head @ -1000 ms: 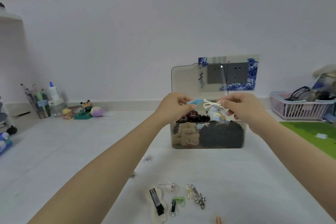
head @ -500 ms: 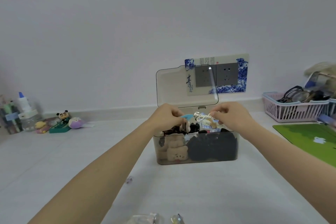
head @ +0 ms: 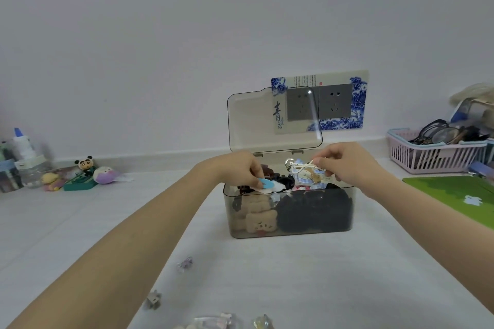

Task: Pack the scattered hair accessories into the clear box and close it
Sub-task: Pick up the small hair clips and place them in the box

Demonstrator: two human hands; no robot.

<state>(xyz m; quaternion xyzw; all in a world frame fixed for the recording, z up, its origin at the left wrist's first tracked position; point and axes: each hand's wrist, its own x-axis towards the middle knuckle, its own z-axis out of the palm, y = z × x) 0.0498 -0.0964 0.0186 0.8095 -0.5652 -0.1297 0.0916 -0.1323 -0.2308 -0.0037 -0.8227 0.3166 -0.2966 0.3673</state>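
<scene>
The clear box stands mid-table with its lid raised upright at the back. It is nearly full: plush bear clips on the left, black scrunchies on the right. Over the left rim, my left hand pinches a blue and white clip. My right hand holds a pale accessory with a white bow just above the box's contents. Small clear clips and a grey clip lie on the table near me.
A pink basket of glasses stands at the back right beside a green mat. Small toy figures and bottles sit at the back left. A wall socket plate is behind the box.
Both hands have lowered with their accessories onto the box's opening, and my left hand now sits at the left rim. The view has tilted up, hiding most of the loose clips.
</scene>
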